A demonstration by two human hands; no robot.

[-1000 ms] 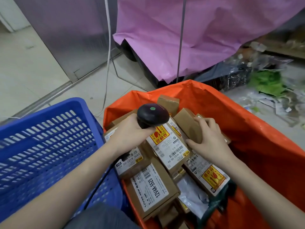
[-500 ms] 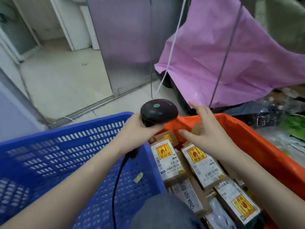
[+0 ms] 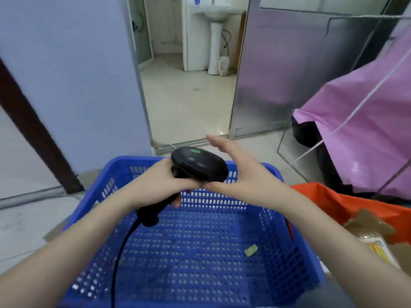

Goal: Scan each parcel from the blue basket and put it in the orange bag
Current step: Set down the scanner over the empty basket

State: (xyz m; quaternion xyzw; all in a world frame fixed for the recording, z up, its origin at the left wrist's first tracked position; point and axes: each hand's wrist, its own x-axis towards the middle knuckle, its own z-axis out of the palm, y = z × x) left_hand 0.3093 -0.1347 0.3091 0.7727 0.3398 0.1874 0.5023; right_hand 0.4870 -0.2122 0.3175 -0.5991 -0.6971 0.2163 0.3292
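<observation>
Fingers on your left hand are wrapped tight round the black scanner handle, up over the blue basket far edge. Your right hand is flat open, fingers straight, thumb touching the scanner head. Parcels sit in the orange bag at the right.

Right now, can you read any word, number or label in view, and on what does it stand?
None can be read.
White and yellow label on the brown cardboard parcel in the orange bag: print too blurred.
Black handheld scanner: only a green dot, no text.
</observation>
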